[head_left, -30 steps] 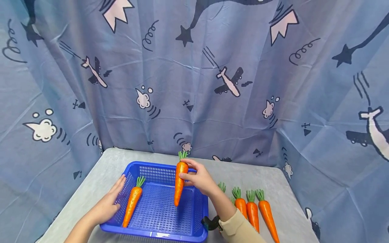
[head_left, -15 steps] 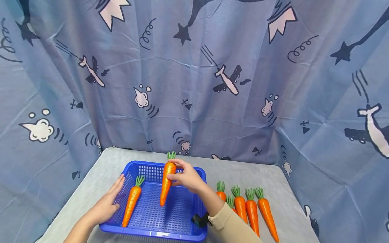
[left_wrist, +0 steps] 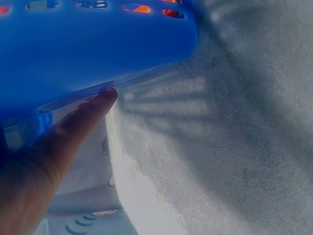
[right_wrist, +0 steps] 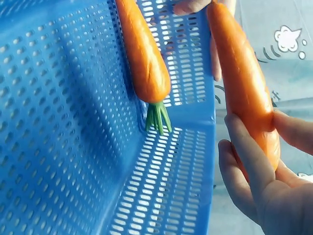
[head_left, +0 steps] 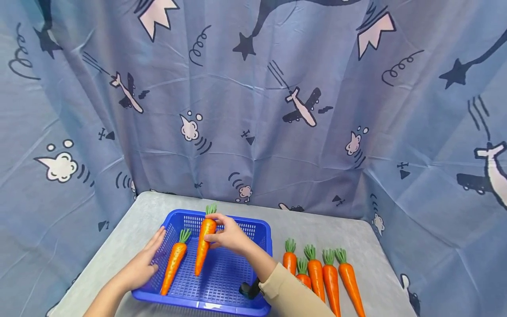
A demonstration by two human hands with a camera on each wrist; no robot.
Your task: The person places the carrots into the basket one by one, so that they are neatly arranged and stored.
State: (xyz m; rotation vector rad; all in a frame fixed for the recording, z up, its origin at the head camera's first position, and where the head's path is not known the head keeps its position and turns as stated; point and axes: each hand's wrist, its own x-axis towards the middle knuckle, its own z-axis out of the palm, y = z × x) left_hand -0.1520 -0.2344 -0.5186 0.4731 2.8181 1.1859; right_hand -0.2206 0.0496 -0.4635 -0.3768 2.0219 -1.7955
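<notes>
Over the blue basket (head_left: 190,303), near its middle, the held carrot (head_left: 203,246) tilts slightly in the right hand (head_left: 229,237), which grips its thicker part with the thumb on one side and the fingers on the other. Its green top (head_left: 211,209) points between twelve and one o'clock, its tip between six and seven, and that tip appears clear of the basket's floor. At nine o'clock of the basket, the left hand (head_left: 140,264) is unclenched and grasps nothing, its fingers straight along the outside of the wall; the left wrist view shows one digit stretched out to touch the plastic. Inside, by the nine o'clock wall, the lying carrot (head_left: 173,267) has its greens toward one o'clock and its tip toward seven, near the held carrot but apart from it. At three o'clock from the basket, on the pale grey bench (head_left: 317,229), five carrots (head_left: 331,281) lie in a loose row, greens toward twelve; the beige sleeve (head_left: 293,295) covers the lower parts of those closest to the basket, while the farthest one points its tip toward five. A black object (head_left: 253,288) sits at the right wrist. At twelve o'clock, beyond the bench, hangs a patterned blue curtain (head_left: 253,110).
</notes>
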